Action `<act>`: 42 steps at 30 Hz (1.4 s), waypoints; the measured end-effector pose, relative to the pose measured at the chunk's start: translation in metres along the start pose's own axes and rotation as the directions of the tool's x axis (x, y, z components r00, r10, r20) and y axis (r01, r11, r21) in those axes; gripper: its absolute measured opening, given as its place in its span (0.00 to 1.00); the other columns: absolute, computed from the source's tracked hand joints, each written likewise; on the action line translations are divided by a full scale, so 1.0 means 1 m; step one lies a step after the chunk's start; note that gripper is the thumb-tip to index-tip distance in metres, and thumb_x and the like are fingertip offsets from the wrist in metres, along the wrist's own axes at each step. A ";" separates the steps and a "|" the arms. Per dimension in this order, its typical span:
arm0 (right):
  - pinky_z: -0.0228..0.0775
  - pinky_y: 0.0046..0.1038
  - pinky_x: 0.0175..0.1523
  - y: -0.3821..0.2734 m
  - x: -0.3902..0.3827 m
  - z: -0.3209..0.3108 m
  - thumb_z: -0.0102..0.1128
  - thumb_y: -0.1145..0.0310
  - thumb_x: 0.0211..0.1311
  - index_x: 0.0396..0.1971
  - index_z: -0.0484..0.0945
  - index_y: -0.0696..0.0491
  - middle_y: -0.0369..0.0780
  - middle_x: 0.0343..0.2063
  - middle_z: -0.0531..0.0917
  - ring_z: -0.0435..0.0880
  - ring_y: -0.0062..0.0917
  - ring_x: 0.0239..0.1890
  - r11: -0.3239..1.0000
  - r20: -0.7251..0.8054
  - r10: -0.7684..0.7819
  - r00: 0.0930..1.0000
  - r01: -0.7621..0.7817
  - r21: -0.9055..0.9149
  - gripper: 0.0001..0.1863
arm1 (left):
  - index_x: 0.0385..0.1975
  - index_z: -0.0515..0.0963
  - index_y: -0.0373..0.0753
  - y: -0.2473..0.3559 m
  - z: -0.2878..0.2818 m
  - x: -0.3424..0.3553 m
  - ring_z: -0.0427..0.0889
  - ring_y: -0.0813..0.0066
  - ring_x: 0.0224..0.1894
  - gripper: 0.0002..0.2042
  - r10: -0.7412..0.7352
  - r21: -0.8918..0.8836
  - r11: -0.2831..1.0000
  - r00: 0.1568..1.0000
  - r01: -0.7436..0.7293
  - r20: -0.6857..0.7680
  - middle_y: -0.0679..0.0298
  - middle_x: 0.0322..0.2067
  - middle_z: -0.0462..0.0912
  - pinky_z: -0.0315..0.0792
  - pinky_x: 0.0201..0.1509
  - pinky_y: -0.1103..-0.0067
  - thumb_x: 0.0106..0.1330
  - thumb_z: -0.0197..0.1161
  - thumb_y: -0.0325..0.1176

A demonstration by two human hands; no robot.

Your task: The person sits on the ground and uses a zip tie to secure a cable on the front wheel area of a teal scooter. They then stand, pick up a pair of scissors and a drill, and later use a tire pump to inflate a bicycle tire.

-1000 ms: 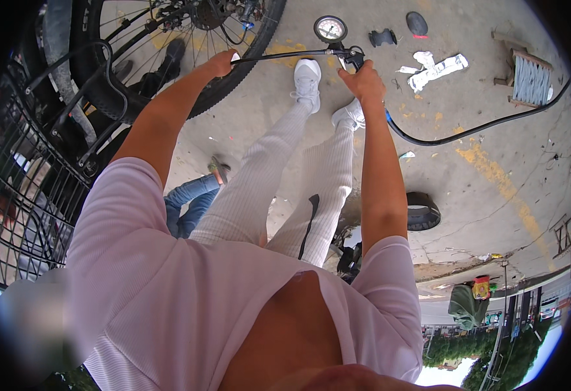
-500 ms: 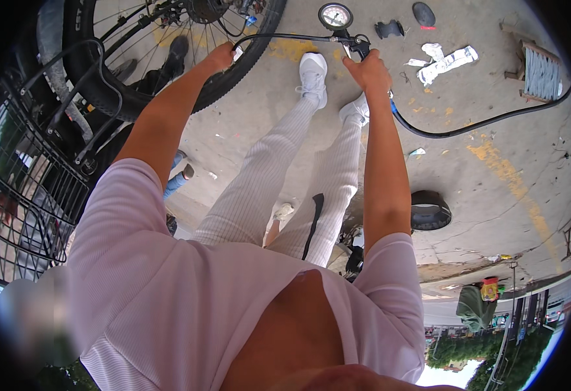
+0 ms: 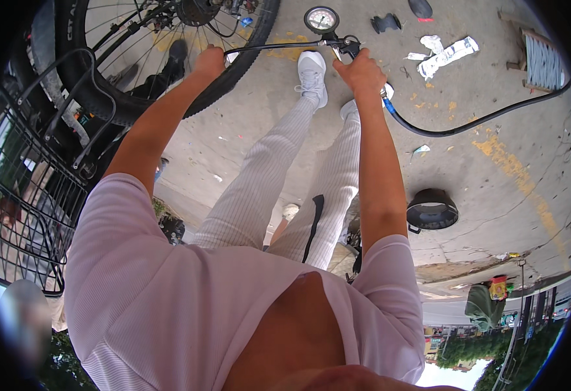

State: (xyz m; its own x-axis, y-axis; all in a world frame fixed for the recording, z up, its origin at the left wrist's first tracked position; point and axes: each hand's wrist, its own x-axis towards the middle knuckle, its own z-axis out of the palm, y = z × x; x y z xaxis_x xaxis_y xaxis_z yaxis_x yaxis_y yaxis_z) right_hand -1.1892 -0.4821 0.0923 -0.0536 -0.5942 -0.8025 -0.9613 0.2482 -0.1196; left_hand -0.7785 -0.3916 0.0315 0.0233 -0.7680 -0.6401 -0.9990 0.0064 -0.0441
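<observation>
My right hand [image 3: 363, 72] is wrapped round the handle of a tire inflator gun [image 3: 345, 47]. A round white-faced dial gauge [image 3: 321, 20] sits on top of the gun. From the gun a thin black hose [image 3: 272, 46] runs left to my left hand [image 3: 208, 64]. That hand is closed on the hose end, against the inner side of a bicycle wheel's black knobby tire [image 3: 249, 68]; the fingertips and valve are hidden. A thicker black air hose [image 3: 435, 133] with a blue fitting [image 3: 388, 105] leaves the gun below my right hand and curves away right.
A black wire basket [image 3: 21, 215] stands at the left. Another person's dark shoe [image 3: 178, 55] shows behind the spokes. On the concrete lie white crumpled wrappers [image 3: 443, 57], a black spool-shaped piece [image 3: 386, 23] and a black round pan [image 3: 433, 210]. A wooden frame wound with grey cord [image 3: 542, 58] stands far right.
My view has shifted slightly. Both hands, with the inflator gun and gauge, appear a little further left. My left hand stays at the wheel, and both grips remain the same.
</observation>
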 end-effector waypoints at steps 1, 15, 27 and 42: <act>0.66 0.40 0.53 0.003 0.000 0.000 0.63 0.38 0.43 0.50 0.69 0.52 0.45 0.45 0.79 0.79 0.38 0.49 1.000 -0.008 0.015 1.000 -0.015 0.007 0.39 | 0.30 0.78 0.32 0.024 -0.038 -0.010 0.79 0.48 0.38 0.11 -0.020 -0.020 1.000 0.999 0.019 -0.027 0.48 0.34 0.78 0.73 0.42 0.61 0.62 0.57 0.35; 0.67 0.40 0.52 -0.001 -0.011 0.001 0.63 0.39 0.43 0.47 0.70 0.52 0.44 0.44 0.80 0.79 0.37 0.48 1.000 -0.047 -0.003 0.999 0.002 -0.013 0.37 | 0.27 0.80 0.40 0.051 -0.028 0.010 0.77 0.68 0.47 0.06 0.594 0.733 0.150 0.653 -0.664 0.470 0.64 0.38 0.80 0.64 0.56 0.68 0.52 0.57 0.31; 0.67 0.39 0.50 -0.033 -0.003 0.008 0.65 0.39 0.43 0.46 0.71 0.52 0.43 0.42 0.80 0.79 0.36 0.47 0.996 -0.100 -0.087 0.991 0.090 0.020 0.37 | 0.26 0.79 0.40 0.008 -0.024 0.036 0.81 0.66 0.39 0.05 0.495 0.545 0.318 0.627 -0.775 0.602 0.64 0.32 0.83 0.69 0.48 0.68 0.53 0.57 0.32; 0.68 0.38 0.53 -0.035 0.007 0.010 0.63 0.37 0.44 0.49 0.69 0.53 0.45 0.46 0.79 0.78 0.38 0.51 0.996 -0.057 -0.091 0.994 0.092 0.019 0.39 | 0.18 0.79 0.42 -0.002 -0.033 0.034 0.81 0.65 0.29 0.03 0.703 0.427 0.377 0.554 -0.822 0.446 0.62 0.21 0.81 0.69 0.38 0.72 0.48 0.60 0.30</act>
State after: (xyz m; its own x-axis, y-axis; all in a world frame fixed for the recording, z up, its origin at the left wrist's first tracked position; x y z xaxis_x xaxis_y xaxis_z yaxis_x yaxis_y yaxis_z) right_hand -1.1536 -0.4872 0.0844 0.0188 -0.6571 -0.7535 -0.9569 0.2065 -0.2040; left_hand -0.7766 -0.4386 0.0352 -0.6724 -0.1353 -0.7277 -0.3794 0.9072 0.1819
